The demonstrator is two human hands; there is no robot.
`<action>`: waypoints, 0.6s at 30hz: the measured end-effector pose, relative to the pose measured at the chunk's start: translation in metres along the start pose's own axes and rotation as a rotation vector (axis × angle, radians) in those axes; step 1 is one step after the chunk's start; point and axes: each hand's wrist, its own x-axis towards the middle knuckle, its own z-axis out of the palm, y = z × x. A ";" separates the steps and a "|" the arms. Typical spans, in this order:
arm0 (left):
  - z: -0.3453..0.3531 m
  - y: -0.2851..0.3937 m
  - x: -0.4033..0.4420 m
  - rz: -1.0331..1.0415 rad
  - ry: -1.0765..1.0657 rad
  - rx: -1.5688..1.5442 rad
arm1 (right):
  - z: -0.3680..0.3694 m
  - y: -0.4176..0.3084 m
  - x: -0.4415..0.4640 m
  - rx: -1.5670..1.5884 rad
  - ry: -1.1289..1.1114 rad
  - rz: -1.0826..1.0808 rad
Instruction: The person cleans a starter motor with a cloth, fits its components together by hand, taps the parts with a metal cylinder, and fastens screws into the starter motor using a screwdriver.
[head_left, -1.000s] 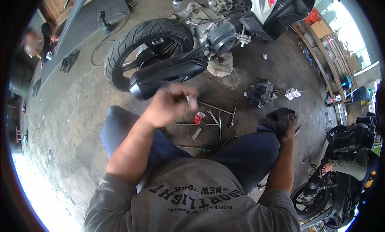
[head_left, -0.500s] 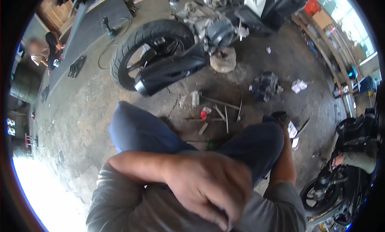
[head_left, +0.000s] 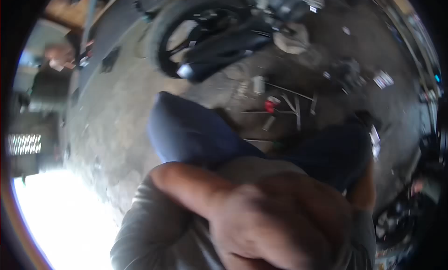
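My left hand (head_left: 280, 223) is raised close to the camera in front of my chest, large and smeared by motion. Its fingers are bent downward and look closed; the fingertips and anything in them are hidden. My right arm runs down past my right knee, and the dark, blurred right hand (head_left: 365, 119) is beyond it, near the floor. A pale packet or paper (head_left: 374, 140) lies close to that hand. On the floor before my knees are several metal tools (head_left: 297, 112), a red item (head_left: 270, 104) and a light cylindrical piece (head_left: 258, 84).
Ahead stands a motorcycle with its rear wheel (head_left: 161, 41) and black exhaust (head_left: 219, 53) toward me. A dark engine-like part (head_left: 347, 73) and a white packet (head_left: 383, 80) lie to the right. Another person (head_left: 59, 56) is far left; another motorcycle (head_left: 394, 223) is lower right.
The view has shifted, so the floor things sit further right and higher. My left hand has come nearer the camera and blurred. My right hand remains beyond the right knee.
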 end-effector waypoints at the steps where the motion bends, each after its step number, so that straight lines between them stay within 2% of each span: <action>1: -0.001 0.002 -0.002 0.008 0.007 -0.020 | -0.007 0.001 -0.009 -0.012 0.016 0.004; 10: 0.010 0.003 0.001 -0.012 -0.113 0.018 | -0.008 -0.006 -0.014 -0.035 -0.007 -0.007; 15: -0.033 0.030 0.003 -0.128 -0.283 0.366 | -0.015 -0.004 -0.026 -0.012 -0.051 -0.015; 16: -0.041 0.043 0.004 -0.147 -0.252 0.463 | -0.018 -0.004 -0.028 -0.001 -0.066 -0.017; 18: -0.055 0.077 0.003 -0.197 -0.016 0.674 | -0.017 -0.007 -0.035 0.015 -0.117 -0.031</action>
